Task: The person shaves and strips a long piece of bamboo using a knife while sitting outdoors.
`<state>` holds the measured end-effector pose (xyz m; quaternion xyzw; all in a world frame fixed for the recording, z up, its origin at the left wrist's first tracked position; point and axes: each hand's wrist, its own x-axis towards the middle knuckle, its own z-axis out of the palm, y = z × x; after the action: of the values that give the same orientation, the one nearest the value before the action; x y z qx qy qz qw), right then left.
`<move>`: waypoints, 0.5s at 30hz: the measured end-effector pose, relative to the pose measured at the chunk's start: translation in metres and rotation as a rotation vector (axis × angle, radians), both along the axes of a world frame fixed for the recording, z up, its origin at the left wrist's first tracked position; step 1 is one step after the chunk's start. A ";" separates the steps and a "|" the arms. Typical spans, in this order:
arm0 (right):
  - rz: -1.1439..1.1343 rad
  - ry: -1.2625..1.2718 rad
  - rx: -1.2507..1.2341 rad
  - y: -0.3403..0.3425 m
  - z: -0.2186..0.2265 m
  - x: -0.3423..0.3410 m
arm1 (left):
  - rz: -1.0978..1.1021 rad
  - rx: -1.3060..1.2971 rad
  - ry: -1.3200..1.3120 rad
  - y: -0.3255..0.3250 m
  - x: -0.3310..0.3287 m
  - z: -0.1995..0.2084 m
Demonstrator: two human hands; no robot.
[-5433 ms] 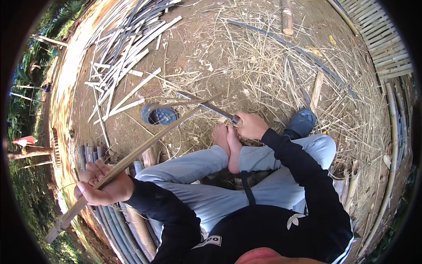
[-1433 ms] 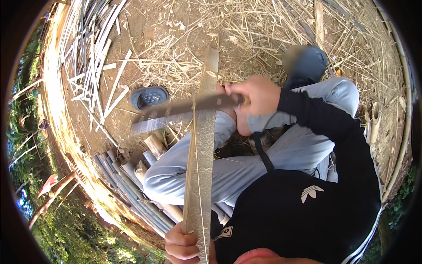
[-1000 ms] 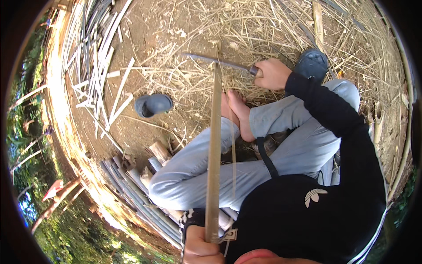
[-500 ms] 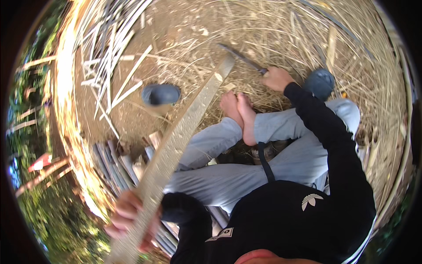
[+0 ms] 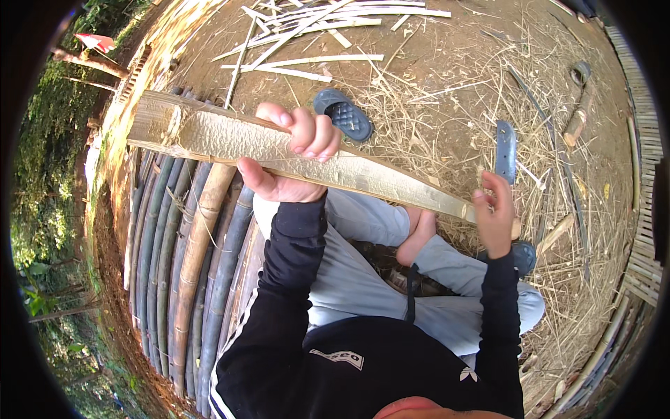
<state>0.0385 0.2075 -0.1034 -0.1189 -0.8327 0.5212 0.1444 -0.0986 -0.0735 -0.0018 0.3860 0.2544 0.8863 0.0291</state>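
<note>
A long split bamboo strip [image 5: 230, 143] slants across in front of my lap, its pale, rough inner face up. My left hand [image 5: 300, 150] is closed around its middle, thumb on the near edge and fingers over the far edge. At the strip's narrow right end, my right hand [image 5: 495, 216] has its fingers curled. The broad blue-grey blade of a knife [image 5: 506, 150] sticks out beyond that hand, pointing away from me. The knife's handle is hidden behind the hand.
Bamboo poles [image 5: 199, 230] lie side by side at my left. Pale split strips [image 5: 328, 28] are scattered farther off, with straw and shavings [image 5: 447, 105] over the ground. One dark slipper [image 5: 342, 115] lies ahead, another [image 5: 522, 258] beside my right wrist. Slatted bamboo [image 5: 638, 140] stands far right.
The strip has swung from steep to nearly level. My left hand has risen, now gripping it mid-length. My right hand has moved nearer me, to the strip's end, and the knife has turned to point away.
</note>
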 end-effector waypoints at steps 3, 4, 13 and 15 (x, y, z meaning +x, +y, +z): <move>0.220 0.330 0.307 -0.055 0.079 -0.012 | -0.017 0.005 0.010 0.004 0.007 0.002; 0.259 0.389 0.368 -0.070 0.101 -0.019 | -0.016 0.003 0.018 0.001 0.007 0.005; 0.558 0.385 0.388 -0.149 0.139 -0.052 | 0.003 0.059 0.108 0.006 0.002 -0.001; 0.724 0.404 0.211 -0.158 0.136 -0.050 | 0.012 0.116 0.083 0.001 0.001 -0.007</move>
<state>-0.0111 0.0498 0.0326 0.3011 -0.8244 0.4631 0.1235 -0.0974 -0.0722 -0.0093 0.4218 0.2061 0.8829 -0.0090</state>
